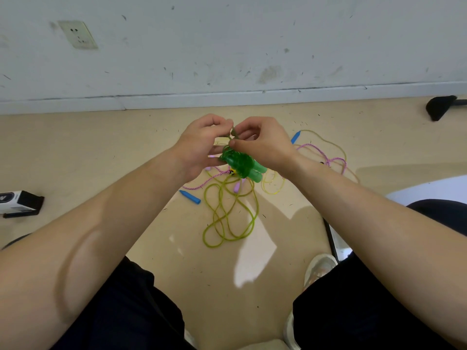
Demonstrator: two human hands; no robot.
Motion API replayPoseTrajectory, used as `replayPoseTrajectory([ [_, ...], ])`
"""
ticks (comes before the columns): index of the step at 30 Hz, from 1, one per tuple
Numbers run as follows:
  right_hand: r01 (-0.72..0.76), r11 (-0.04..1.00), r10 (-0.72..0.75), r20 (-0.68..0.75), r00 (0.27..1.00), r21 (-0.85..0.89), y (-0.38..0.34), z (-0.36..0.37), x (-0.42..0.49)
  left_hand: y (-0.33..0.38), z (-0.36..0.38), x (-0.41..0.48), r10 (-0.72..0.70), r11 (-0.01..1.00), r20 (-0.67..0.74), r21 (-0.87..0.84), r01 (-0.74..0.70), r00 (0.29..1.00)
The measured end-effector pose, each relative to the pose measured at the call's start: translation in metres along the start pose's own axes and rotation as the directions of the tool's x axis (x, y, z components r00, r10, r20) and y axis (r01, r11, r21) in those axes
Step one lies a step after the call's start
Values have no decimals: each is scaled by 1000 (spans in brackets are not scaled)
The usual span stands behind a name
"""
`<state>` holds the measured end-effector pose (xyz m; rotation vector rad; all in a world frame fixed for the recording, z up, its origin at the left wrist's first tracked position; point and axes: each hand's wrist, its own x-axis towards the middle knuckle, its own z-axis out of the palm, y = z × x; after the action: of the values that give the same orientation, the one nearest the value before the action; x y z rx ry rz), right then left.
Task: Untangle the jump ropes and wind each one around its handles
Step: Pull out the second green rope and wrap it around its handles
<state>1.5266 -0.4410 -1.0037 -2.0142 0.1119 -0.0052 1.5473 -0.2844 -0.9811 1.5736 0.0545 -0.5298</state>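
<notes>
Three jump ropes. One green plastic rope wound round its handles, held above floor; left hand and right hand curled, pinching its end. Yellow-green rope and pink twisted rope tangled below.

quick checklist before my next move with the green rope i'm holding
1. Green rope wound around its green handles: ok, a tight bundle.
2. Grip: ok, left hand and right hand both pinch the loose end.
3. Loose end tucked in: cannot tell, fingers hide it.
4. Bundle clear of the floor ropes: cannot tell, they overlap in view.
5. Yellow rope separated from pink rope: not ok, they cross on the floor.
</notes>
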Motion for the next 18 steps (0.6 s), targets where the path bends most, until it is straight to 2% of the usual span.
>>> replayPoseTrajectory([
  [2,31,996,-31,-1,1000,-85,1,2,-1,0,-1,0,0,1000,6,1,0,1000],
  [5,52,980,-48,25,999,-195,5,3,-2,-1,-4,4,65,994,-79,91,-57,995],
  [7,42,977,-38,22,999,-208,8,3,0,-3,-4,6,103,988,-102,126,-89,989],
  [11,13,979,-10,14,1000,-205,13,3,4,-5,-4,7,135,988,-118,85,-125,984],
  [18,-2,988,7,32,999,-156,23,7,4,-8,-13,11,142,987,-209,103,-123,968],
])
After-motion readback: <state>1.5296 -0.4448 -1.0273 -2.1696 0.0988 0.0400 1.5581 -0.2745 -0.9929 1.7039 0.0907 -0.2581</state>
